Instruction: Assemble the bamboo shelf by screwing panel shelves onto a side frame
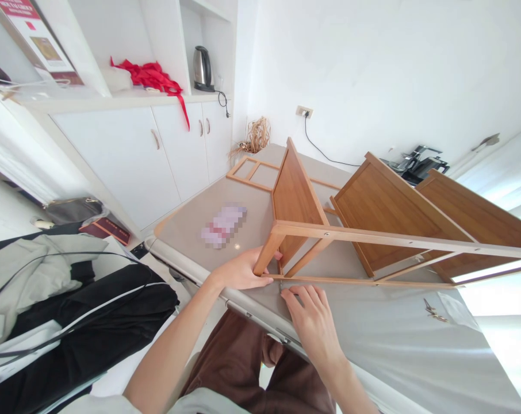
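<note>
A wooden shelf unit (297,198) with several brown panels lies on its side across the table. My left hand (242,270) is closed around the near left corner of its frame, thumb and fingers on either side of the wood. Just right of it, my right hand (314,319) is closed in a pinch at a small metal screw (281,284), which points at the lower rail (325,280) near that corner. How far the screw sits in the rail cannot be made out.
Loose screws (433,311) lie beside a clear plastic bag (459,310) on the right of the table (191,259). A blurred paper (223,227) lies left of the unit. Black appliances (422,164) stand behind it. Clothes (126,305) are heaped at the left.
</note>
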The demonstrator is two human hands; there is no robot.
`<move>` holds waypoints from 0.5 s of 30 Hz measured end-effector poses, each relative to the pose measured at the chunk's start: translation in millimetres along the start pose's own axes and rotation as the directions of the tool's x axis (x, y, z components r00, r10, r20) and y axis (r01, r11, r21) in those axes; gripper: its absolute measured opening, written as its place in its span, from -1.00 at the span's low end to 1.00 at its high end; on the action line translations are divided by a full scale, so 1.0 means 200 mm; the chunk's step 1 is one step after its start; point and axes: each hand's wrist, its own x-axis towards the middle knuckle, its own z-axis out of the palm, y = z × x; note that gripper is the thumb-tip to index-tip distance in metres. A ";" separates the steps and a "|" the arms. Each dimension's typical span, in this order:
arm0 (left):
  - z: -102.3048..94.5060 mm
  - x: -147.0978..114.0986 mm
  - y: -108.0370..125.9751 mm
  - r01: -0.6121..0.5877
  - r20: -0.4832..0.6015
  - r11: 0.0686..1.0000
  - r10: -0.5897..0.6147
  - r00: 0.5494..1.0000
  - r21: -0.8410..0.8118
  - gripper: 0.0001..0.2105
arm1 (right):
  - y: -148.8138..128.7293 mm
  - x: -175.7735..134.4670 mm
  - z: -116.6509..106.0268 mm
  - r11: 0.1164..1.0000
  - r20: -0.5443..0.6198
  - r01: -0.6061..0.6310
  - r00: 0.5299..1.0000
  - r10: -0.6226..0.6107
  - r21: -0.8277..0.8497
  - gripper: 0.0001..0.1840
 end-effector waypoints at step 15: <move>0.00 0.00 -0.01 -0.031 -0.021 1.000 0.031 0.999 -0.003 -0.48 | -0.01 0.02 0.00 1.000 -0.048 -0.023 0.999 0.024 0.012 -0.79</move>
